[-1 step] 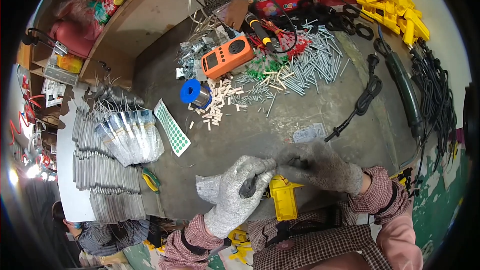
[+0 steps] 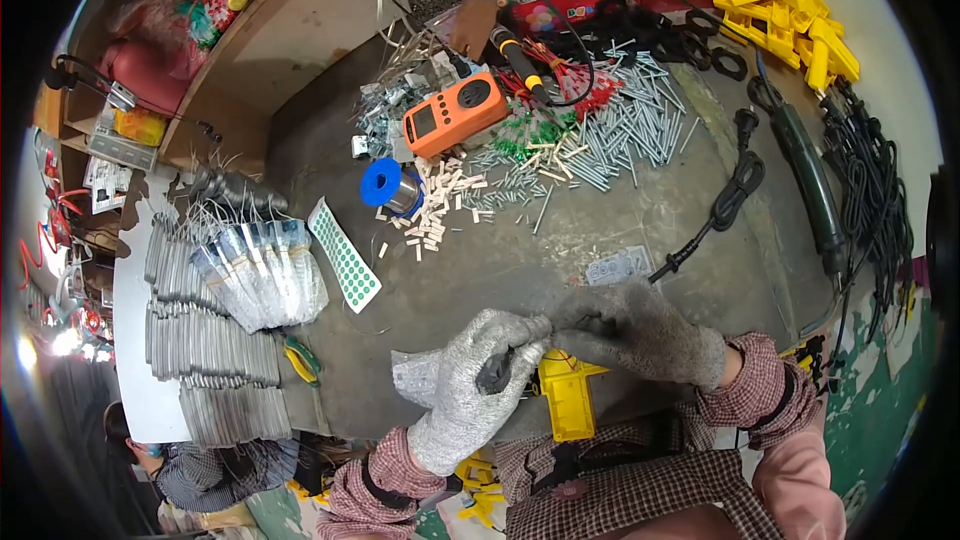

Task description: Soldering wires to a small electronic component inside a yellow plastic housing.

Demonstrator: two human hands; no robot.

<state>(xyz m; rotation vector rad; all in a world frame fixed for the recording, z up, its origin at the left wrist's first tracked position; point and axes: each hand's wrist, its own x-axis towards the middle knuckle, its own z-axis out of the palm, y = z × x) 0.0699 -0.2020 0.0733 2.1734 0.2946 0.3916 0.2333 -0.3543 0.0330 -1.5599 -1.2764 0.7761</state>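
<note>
My left hand (image 2: 478,385), in a pale grey glove, pinches with thumb and forefinger near the table's front edge. My right hand (image 2: 645,335), in a darker grey glove, meets it there with bent fingers pressed together. Whatever lies between the fingertips is too small to make out. Just below them is an open yellow plastic housing (image 2: 570,405), with thin wires at its top end. A clear blister-like plastic piece (image 2: 413,377) lies beside my left hand, partly covered by it. Another clear piece (image 2: 618,267) rests beyond my right hand.
Screws (image 2: 635,120), an orange meter (image 2: 455,115) and a solder spool (image 2: 392,187) fill the table's back. Left are stacked grey strips (image 2: 212,340), bagged parts (image 2: 262,270), a green-dotted sheet (image 2: 343,255) and pliers (image 2: 302,362). Right are a dark rod-shaped tool (image 2: 810,185) and black cables (image 2: 875,190).
</note>
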